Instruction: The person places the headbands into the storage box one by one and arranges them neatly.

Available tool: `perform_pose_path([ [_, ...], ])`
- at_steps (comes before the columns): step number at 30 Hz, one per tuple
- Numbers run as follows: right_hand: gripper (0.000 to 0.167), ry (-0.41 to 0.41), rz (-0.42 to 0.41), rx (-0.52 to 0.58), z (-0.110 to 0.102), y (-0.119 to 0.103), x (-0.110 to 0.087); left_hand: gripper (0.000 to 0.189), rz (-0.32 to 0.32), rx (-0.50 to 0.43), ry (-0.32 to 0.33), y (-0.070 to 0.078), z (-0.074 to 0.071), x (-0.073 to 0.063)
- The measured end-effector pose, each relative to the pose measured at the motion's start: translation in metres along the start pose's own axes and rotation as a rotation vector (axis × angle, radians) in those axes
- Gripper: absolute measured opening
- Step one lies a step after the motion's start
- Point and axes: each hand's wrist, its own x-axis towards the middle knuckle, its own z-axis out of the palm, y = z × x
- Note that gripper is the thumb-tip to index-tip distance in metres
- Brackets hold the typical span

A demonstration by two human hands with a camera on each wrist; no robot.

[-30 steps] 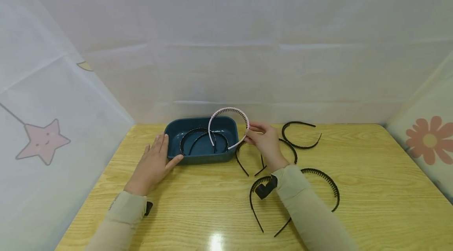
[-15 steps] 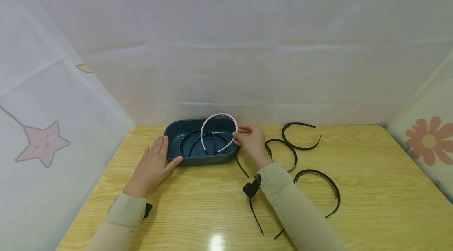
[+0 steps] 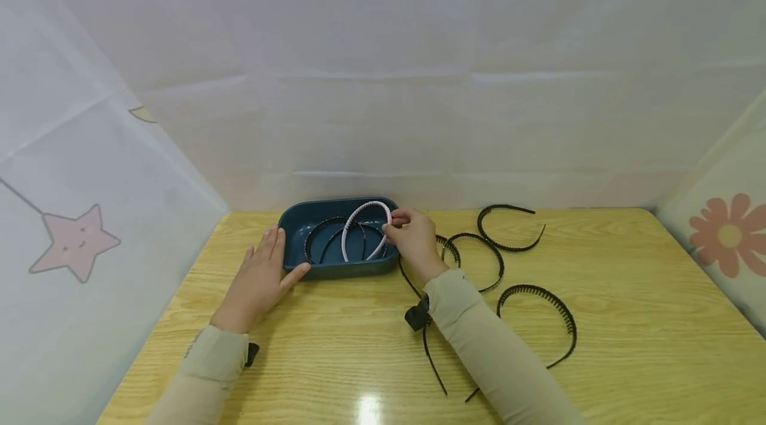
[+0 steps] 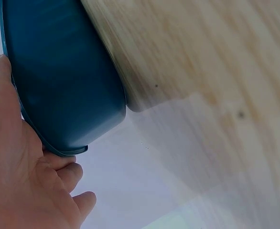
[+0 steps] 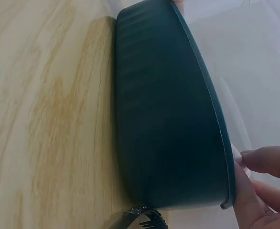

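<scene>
A pinkish-white toothed headband (image 3: pixel 345 233) stands tilted in the right part of a dark teal basin (image 3: pixel 344 271). My right hand (image 3: pixel 415 243) pinches its right side between thumb and fingers, at the basin's right rim. Only a sliver of the headband shows past the rim in the right wrist view, by the fingertips. Black headbands (image 3: pixel 308 239) lie in the basin, partly behind the light one. My left hand (image 3: pixel 257 279) rests against the basin's left end, fingers extended along the side and thumb across the front rim. In the left wrist view, its fingers touch the basin's outer edge.
On the wooden table (image 3: pixel 335 345), right of the basin, lie several black headbands: two overlapping ones (image 3: pixel 499 259) beside my right wrist, one (image 3: pixel 481 229) at the back, and more (image 3: pixel 565 312) nearer, partly under my right sleeve. A white cloth (image 3: pixel 419 112) hangs behind the table.
My right hand has moved left and slightly down with the light headband, which has gone from above the right rim down into the basin and turned narrower. My left hand has stayed put.
</scene>
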Motion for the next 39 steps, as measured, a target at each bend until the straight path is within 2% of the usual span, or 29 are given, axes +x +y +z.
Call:
perform_pose_path([
  [5,0.03,-0.016,-0.001,-0.024,0.001,-0.001,-0.001,0.102,0.0,0.008,0.004,-0.001,0.0,0.0],
  [12,0.028,-0.009,-0.045,-0.079,0.002,0.0,-0.002,0.102,-0.002,0.01,-0.004,-0.001,0.001,0.0],
  [20,0.019,-0.004,-0.075,-0.04,-0.003,0.002,-0.005,0.102,0.0,0.011,-0.002,0.0,0.0,0.0],
  [27,0.018,-0.044,-0.075,-0.026,-0.017,-0.002,-0.007,0.102,-0.001,0.003,0.001,-0.001,0.0,0.0],
  [32,0.019,-0.077,-0.117,-0.1,-0.037,-0.004,-0.008,0.102,-0.003,0.0,0.0,-0.001,0.0,-0.001],
  [39,0.019,-0.058,-0.28,-0.35,-0.078,-0.008,-0.012,0.102,-0.001,-0.005,0.0,0.0,0.001,0.0],
])
